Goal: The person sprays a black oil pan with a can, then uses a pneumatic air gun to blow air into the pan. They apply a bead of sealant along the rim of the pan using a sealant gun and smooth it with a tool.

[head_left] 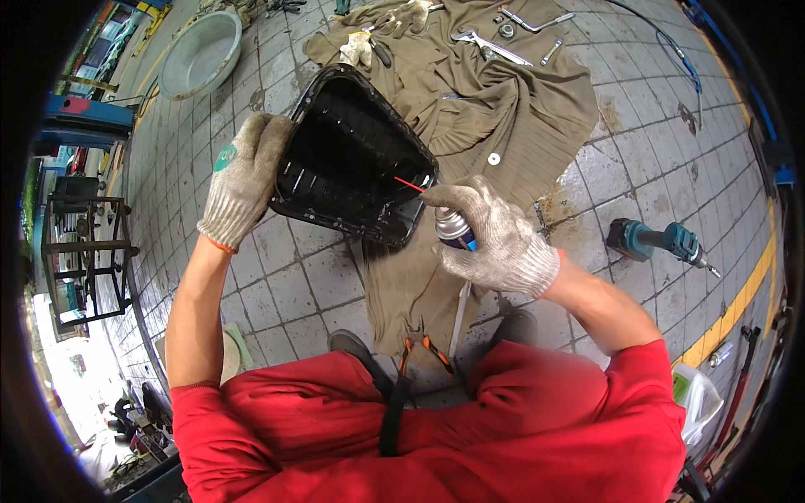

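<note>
A black oil pan [344, 159] is held tilted in front of me, its hollow side toward me and its rim lined with bolt holes. My left hand [251, 163], in a soiled knitted glove, is closed on the pan's left edge. In my right hand [495, 235], gloved the same way, is a spray can [454, 228] with a silver top. Its thin red straw [408, 183] points into the pan near the lower right corner, where the surface glistens wet. The fingers of my right hand wrap the can, with the index finger over the nozzle.
A brown cloth [537, 109] lies on the tiled floor with wrenches [499, 50] and gloves [407, 17] on it. Pliers with orange handles [415, 339] lie between my feet. A cordless drill [658, 241] rests at right, a grey basin [201, 54] at far left.
</note>
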Demonstrator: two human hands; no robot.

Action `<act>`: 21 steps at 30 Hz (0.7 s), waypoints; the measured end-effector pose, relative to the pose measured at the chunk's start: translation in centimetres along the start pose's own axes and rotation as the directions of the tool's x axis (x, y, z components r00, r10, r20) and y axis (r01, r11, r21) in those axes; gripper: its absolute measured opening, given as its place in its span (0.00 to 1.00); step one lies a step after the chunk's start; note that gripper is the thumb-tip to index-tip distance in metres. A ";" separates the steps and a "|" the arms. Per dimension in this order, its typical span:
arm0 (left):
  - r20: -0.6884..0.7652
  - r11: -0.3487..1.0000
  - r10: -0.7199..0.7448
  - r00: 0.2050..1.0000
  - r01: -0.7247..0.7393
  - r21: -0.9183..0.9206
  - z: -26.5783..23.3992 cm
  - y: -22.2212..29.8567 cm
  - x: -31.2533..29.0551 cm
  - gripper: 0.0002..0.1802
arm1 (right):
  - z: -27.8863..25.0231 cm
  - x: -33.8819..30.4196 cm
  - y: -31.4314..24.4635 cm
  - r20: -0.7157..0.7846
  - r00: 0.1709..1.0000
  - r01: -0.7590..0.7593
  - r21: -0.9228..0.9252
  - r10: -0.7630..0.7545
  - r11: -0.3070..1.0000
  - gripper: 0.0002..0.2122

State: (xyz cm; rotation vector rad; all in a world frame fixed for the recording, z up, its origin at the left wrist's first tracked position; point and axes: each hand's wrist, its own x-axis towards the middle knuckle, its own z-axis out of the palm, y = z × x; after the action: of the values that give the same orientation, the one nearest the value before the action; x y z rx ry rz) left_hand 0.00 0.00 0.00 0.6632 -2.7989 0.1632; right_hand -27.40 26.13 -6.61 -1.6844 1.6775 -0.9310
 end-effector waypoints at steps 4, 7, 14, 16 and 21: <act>-0.062 0.999 0.035 0.997 -0.034 0.030 0.1 0.3 0.1 0.17 | -0.5 0.6 -0.2 -0.239 0.965 0.115 0.002 -0.111 0.993 0.28; 0.078 0.969 -0.170 0.982 0.182 -0.169 -1.2 2.1 1.2 0.18 | -1.7 1.1 -1.5 -0.335 0.911 0.237 -0.049 -0.240 0.970 0.29; 0.074 0.951 -0.199 0.977 0.210 -0.228 -1.2 4.3 1.7 0.17 | -3.2 1.5 -3.5 -0.342 0.901 0.230 -0.142 -0.266 0.963 0.27; 0.083 0.908 -0.286 0.955 0.297 -0.296 -1.6 5.0 2.2 0.17 | -2.5 1.4 -2.4 -0.312 0.931 0.161 -0.110 -0.187 0.981 0.27; 0.139 0.806 -0.418 0.898 0.437 -0.400 -1.9 6.1 2.6 0.19 | -1.7 0.9 -0.2 -0.297 0.949 0.090 -0.079 -0.110 0.993 0.27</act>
State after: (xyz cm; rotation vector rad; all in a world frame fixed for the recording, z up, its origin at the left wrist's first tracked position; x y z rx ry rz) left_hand -4.54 4.64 2.24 1.1591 -2.5050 -0.5385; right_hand -28.66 25.40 -5.35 -1.7528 1.8470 -1.2475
